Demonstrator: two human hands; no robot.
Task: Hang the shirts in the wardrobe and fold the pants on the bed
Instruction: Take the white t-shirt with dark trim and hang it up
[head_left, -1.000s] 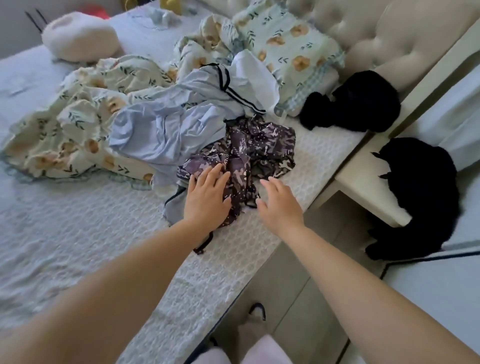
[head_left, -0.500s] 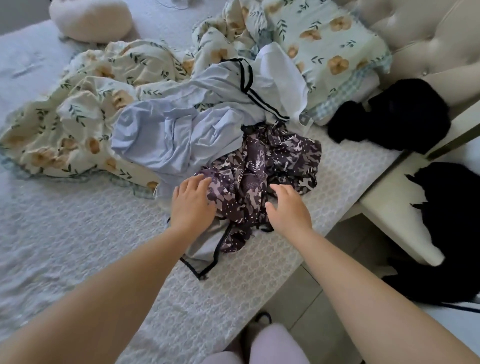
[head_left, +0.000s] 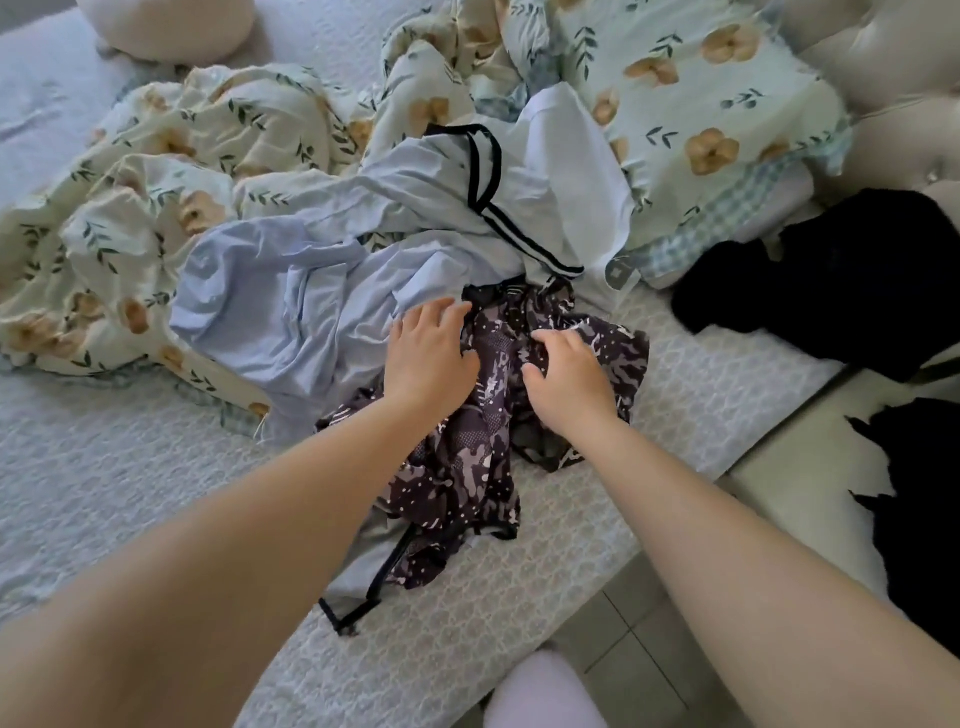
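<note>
Bed (head_left: 130, 467): pale textured cover, fills most of the view and bears all the cloth listed below.

Floral quilt (head_left: 156, 171): cream with tan flowers and green sprigs, rumpled across the far left half of the bed.

Floral pillow (head_left: 701, 104): same print on pale green, lying against the tufted headboard (head_left: 893, 67) at far right.

Pale blue garment (head_left: 291, 306): black-trimmed edges, heaped partly over the quilt. One trimmed corner runs down to the bed's near edge.

Black garment (head_left: 831, 291): bunched on the bed's right side, just below the pillow.

Dark patterned garment (head_left: 457, 478): purple-and-grey blotched print with white specks, crumpled near the bed's near edge and overlapping the pale blue garment.

Round cushion (head_left: 171, 26): cream, far left corner, cut off by the frame.

Left hand (head_left: 428, 353): fingers spread, resting where the blue and patterned cloths meet.

Right hand (head_left: 569, 374): just beside the left, not touching it. Its fingers are curled into the patterned cloth, bunching it.
</note>
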